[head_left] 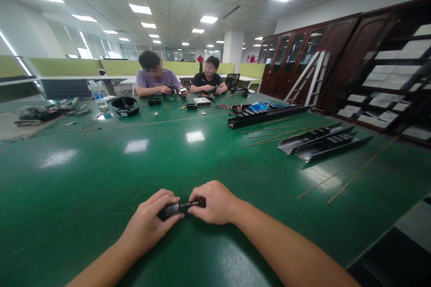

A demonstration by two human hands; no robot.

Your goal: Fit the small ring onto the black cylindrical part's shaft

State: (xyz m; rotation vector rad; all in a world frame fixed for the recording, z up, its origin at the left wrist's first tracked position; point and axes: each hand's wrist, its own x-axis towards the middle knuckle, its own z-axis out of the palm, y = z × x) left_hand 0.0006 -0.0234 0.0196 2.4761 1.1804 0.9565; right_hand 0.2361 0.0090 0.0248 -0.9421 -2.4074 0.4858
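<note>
Low over the near part of the green table, my left hand is closed round a dark cylindrical tool with a grey band. A thin dark shaft runs from its right end toward my other hand. My right hand is closed, thumb and fingers pinching the shaft's far end, where a dark reddish-brown piece shows between them. Whether the shaft and this piece are joined cannot be made out. My left palm and fingers hide much of the cylinder.
Long dark metal channels and thin brass-coloured rods lie on the green table to the right. A black headset and small black trays are farther back. Two people sit across, handling parts. A stepladder stands by the cabinets.
</note>
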